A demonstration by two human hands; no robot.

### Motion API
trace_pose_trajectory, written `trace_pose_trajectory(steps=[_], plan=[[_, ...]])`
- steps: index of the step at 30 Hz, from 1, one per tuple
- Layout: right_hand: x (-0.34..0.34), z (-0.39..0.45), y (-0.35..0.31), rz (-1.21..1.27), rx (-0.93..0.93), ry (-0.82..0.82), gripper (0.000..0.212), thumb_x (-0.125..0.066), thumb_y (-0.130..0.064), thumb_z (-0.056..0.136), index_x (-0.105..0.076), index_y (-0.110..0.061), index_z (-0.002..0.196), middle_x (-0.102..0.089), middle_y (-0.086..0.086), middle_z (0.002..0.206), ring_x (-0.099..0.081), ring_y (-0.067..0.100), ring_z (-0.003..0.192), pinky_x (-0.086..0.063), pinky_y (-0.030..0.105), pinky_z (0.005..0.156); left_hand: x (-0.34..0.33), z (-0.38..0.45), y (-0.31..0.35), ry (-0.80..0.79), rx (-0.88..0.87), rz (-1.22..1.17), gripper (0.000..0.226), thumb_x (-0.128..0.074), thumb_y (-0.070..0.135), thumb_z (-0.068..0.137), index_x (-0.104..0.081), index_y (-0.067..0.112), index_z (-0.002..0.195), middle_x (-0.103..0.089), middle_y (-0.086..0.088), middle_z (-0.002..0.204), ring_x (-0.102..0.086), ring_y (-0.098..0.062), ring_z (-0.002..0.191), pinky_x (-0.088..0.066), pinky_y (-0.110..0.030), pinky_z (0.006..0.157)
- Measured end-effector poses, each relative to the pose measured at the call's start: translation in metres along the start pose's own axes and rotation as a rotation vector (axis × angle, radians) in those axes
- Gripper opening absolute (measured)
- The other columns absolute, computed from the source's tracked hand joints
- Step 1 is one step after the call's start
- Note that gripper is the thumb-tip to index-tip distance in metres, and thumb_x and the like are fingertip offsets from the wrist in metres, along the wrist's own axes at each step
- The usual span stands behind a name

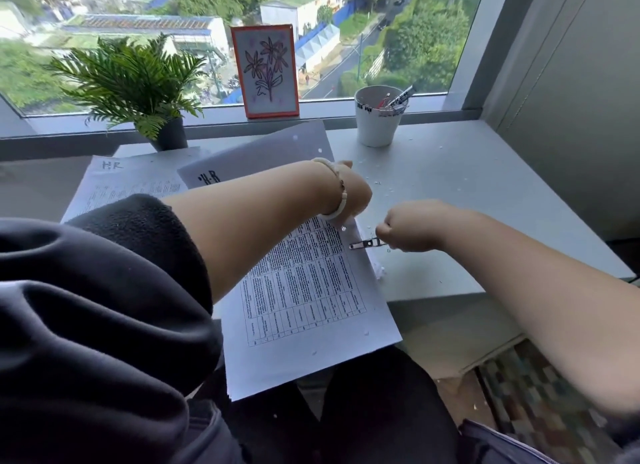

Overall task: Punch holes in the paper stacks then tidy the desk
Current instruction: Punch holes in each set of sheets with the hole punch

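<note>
A stack of paper printed with a table (311, 290) lies at an angle, hanging over the desk's near edge onto my lap. My right hand (412, 226) is a fist gripping a small metal hole punch (367, 244), whose tip reaches over the stack's right edge near the top corner. My left hand (353, 186) crosses over the stack and bends down at that top corner; its fingers are hidden behind the wrist. Two more paper stacks lie further back: one marked "H-R" (121, 183) and a grey-looking one (256, 152).
A white cup (377, 127) with binder clips stands at the back of the grey desk (467, 186). A potted fern (138, 82) and a framed flower drawing (265, 70) stand by the window. Small punched paper dots (381, 186) lie scattered on the desk.
</note>
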State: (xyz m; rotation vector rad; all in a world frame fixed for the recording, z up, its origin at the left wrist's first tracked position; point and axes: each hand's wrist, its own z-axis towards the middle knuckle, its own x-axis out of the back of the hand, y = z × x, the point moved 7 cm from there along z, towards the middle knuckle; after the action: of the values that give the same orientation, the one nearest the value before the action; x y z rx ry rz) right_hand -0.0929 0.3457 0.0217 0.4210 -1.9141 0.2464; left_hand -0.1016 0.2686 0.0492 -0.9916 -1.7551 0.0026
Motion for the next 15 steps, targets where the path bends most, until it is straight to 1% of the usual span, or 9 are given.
trace_pose_trajectory(steps=[1, 3, 5, 6, 7, 9, 12, 15], plan=[[-0.002, -0.002, 0.002, 0.021, -0.006, -0.026, 0.040, -0.032, -0.035, 0.095, -0.065, -0.016, 0.085, -0.066, 0.000, 0.083, -0.059, 0.025, 0.085, -0.043, 0.029, 0.072, 0.000, 0.000, -0.006, 0.019, 0.004, -0.045, 0.011, -0.055, 0.027, 0.092, -0.059, 0.021, 0.084, -0.044, 0.006, 0.068, -0.050, -0.023, 0.105, -0.027, -0.025, 0.068], [-0.009, -0.006, 0.003, 0.082, -0.010, -0.085, 0.043, -0.032, -0.033, 0.095, -0.069, -0.013, 0.087, -0.072, 0.003, 0.086, -0.064, 0.025, 0.087, -0.043, 0.027, 0.070, -0.004, -0.002, -0.021, 0.015, 0.014, -0.091, 0.025, -0.059, 0.031, 0.090, -0.052, 0.018, 0.069, -0.044, 0.006, 0.064, -0.047, -0.024, 0.092, -0.031, -0.027, 0.079], [-0.016, -0.010, 0.003, 0.121, 0.000, -0.124, 0.040, -0.034, -0.029, 0.093, -0.069, -0.012, 0.085, -0.073, 0.006, 0.086, -0.064, 0.025, 0.084, -0.043, 0.027, 0.069, -0.003, -0.007, -0.034, 0.054, 0.023, -0.126, 0.032, -0.060, 0.034, 0.089, -0.049, 0.018, 0.064, -0.045, 0.005, 0.063, -0.045, -0.023, 0.084, -0.031, -0.029, 0.083], [-0.019, -0.012, 0.003, 0.115, 0.009, -0.134, 0.038, -0.035, -0.028, 0.093, -0.070, -0.012, 0.085, -0.072, 0.006, 0.087, -0.064, 0.026, 0.084, -0.044, 0.028, 0.070, -0.004, -0.007, -0.042, 0.077, 0.039, -0.145, 0.034, -0.060, 0.036, 0.089, -0.049, 0.018, 0.062, -0.046, 0.005, 0.063, -0.043, -0.019, 0.078, -0.035, -0.031, 0.087], [-0.021, -0.014, 0.003, 0.101, 0.016, -0.146, 0.037, -0.036, -0.025, 0.093, -0.069, -0.012, 0.086, -0.071, 0.006, 0.087, -0.063, 0.026, 0.084, -0.044, 0.028, 0.070, -0.004, -0.007, -0.049, 0.095, 0.037, -0.145, 0.036, -0.062, 0.038, 0.087, -0.048, 0.019, 0.060, -0.046, 0.006, 0.063, -0.039, -0.015, 0.070, -0.039, -0.035, 0.091], [-0.024, -0.015, 0.004, 0.067, 0.024, -0.168, 0.036, -0.035, -0.022, 0.094, -0.068, -0.012, 0.085, -0.069, 0.006, 0.087, -0.059, 0.026, 0.079, -0.041, 0.028, 0.066, -0.004, -0.009, -0.060, 0.106, 0.045, -0.102, 0.037, -0.063, 0.038, 0.086, -0.047, 0.019, 0.059, -0.047, 0.006, 0.062, -0.035, -0.011, 0.062, -0.038, -0.039, 0.096], [-0.027, -0.016, 0.008, 0.088, 0.021, -0.181, 0.037, -0.034, -0.025, 0.095, -0.066, -0.016, 0.079, -0.071, 0.008, 0.089, -0.056, 0.024, 0.075, -0.039, 0.027, 0.063, 0.001, -0.011, -0.068, 0.133, 0.044, -0.097, 0.035, -0.062, 0.032, 0.087, -0.046, 0.019, 0.059, -0.048, 0.006, 0.062, -0.038, -0.011, 0.061, -0.036, -0.039, 0.097], [-0.027, -0.015, 0.006, 0.000, 0.052, -0.173, 0.032, -0.036, -0.020, 0.095, -0.066, -0.016, 0.085, -0.068, 0.007, 0.091, -0.053, 0.025, 0.078, -0.033, 0.026, 0.057, 0.005, -0.013, -0.073, 0.146, 0.046, -0.084, 0.029, -0.060, 0.027, 0.087, -0.050, 0.020, 0.061, -0.053, 0.005, 0.068, -0.047, -0.017, 0.071, -0.036, -0.039, 0.096]])
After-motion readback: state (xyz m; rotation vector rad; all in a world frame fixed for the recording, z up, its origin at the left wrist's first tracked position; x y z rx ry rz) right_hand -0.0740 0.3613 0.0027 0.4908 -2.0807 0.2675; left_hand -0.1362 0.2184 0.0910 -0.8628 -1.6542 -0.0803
